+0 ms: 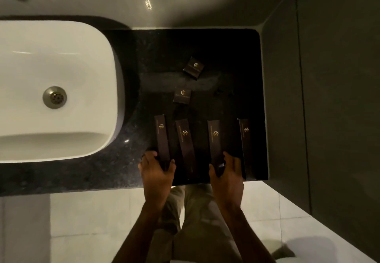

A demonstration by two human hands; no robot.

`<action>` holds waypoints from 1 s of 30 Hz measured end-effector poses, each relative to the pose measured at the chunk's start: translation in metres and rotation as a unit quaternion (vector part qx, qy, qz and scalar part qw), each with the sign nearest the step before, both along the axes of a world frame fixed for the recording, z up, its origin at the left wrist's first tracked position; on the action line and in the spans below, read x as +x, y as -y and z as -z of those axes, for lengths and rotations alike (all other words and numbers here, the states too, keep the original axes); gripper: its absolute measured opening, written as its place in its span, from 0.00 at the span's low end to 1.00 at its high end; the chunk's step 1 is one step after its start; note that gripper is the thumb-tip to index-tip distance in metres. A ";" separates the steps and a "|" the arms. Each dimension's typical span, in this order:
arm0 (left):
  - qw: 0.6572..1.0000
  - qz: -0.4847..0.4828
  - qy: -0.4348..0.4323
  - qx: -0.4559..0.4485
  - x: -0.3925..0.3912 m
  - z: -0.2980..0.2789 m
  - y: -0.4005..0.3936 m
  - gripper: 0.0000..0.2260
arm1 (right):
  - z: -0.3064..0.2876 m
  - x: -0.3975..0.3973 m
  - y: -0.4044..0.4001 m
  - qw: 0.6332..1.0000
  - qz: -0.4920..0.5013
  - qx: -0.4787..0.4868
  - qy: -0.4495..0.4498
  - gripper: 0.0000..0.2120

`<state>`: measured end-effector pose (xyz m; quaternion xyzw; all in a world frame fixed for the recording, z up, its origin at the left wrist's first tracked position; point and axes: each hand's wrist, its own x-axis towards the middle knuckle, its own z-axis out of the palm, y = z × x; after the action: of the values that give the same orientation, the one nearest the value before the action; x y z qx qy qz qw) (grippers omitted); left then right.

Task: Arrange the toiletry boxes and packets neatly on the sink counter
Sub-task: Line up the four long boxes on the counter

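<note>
We log the scene from the near edge of the counter outward. Left hand: fingers curled round the near end of the leftmost long box, thumb on its sink side, fingertips on the other. Right hand: fingers half closed on the near end of the third long box, thumb to its left; how firm the hold is we cannot tell.

Four long boxes lie in a row just inside the near edge, long axes running away from us, each reaching beyond the fingers. The second long box lies between the hands, tilted, far end leaning toward the sink; either hand is near it. The fourth long box sits beside the counter's right edge, apart from the right hand.

Farther back, well beyond both hands: a small square packet, then a second packet, rotated, farthest from the near edge.

All items are dark brown with a small gold emblem; gaps are uneven. We judge the second box needs straightening next.
</note>
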<state>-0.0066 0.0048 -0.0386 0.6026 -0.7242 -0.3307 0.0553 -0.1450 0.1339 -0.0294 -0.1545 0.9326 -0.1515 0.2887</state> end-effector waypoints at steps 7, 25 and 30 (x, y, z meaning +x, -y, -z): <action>0.992 -0.102 -0.043 0.065 0.002 -0.019 0.002 0.22 | -0.014 0.016 0.015 0.998 -0.005 -0.070 -0.010 0.27; 0.991 -0.132 0.005 0.026 0.039 -0.037 -0.005 0.16 | 0.001 0.085 0.066 0.978 -0.146 -0.118 0.086 0.19; 0.992 -0.123 -0.013 0.038 0.041 -0.032 -0.012 0.19 | -0.005 0.082 0.042 0.965 -0.035 -0.215 0.149 0.10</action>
<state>0.0343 0.0171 -0.0062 0.6844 -0.6306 -0.3567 0.0821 -0.0628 0.0922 -0.0245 -0.2213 0.8186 -0.3593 0.3896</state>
